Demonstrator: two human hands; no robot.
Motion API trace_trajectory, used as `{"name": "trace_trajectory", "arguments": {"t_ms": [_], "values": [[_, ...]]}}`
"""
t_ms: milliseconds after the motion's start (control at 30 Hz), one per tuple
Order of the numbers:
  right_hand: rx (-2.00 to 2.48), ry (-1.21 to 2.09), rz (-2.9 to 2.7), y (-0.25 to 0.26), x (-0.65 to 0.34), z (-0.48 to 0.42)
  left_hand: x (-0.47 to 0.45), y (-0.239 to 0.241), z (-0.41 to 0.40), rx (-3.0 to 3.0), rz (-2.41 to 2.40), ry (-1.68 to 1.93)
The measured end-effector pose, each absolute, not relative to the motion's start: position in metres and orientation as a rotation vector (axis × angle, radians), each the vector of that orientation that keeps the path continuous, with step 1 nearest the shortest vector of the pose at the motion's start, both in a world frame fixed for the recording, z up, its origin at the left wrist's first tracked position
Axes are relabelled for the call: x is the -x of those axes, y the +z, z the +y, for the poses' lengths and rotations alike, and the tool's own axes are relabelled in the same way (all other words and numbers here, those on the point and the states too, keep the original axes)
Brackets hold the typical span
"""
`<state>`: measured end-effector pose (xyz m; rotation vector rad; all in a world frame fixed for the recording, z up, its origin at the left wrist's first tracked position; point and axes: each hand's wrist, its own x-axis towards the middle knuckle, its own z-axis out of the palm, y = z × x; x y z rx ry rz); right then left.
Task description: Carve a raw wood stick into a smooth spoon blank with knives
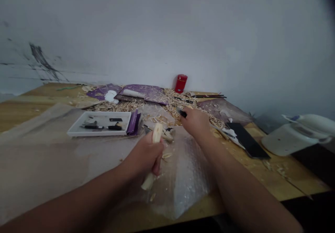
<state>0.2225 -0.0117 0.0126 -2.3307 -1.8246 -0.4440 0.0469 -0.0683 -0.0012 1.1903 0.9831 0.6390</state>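
Observation:
My left hand (148, 152) is wrapped round a pale piece of wood (157, 132), whose upper end stands above the fist and whose lower end shows beneath it. Further forward and to the right, my right hand (195, 121) is closed on a carving knife (181, 112); a dark part and a short bit of blade poke out to the left, and the rest is hidden in the fist. Knife and wood are apart. Clear plastic sheeting (188, 170) lies under both hands, with a few wood shavings (166, 155) on it.
A white tray (98, 134) with dark tools stands at left beside a purple packet (134, 123). Shavings cover the back of the wooden table (285, 180), near a red canister (180, 83). To the right are a dark flat slab (248, 140) and a white bucket (288, 140).

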Motion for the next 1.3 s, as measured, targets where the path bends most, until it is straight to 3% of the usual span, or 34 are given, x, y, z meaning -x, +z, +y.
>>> {"name": "trace_trajectory", "arguments": {"t_ms": [233, 733, 967, 1300], "values": [[2.021, -0.376, -2.127, 0.013, -0.187, -0.037, -0.043, -0.010, -0.054, -1.196, 0.903, 0.664], [1.955, -0.392, -2.258, 0.006, -0.174, -0.037, -0.045, -0.001, -0.050, -1.431, 1.104, 0.675], [2.432, -0.451, -1.688, 0.021, -0.231, -0.014, -0.047, 0.004, -0.075, -1.485, 1.045, 0.654], [1.995, -0.416, -2.089, 0.011, -0.191, -0.036, -0.041, -0.001, -0.054, -1.049, 0.788, 0.649]]}}
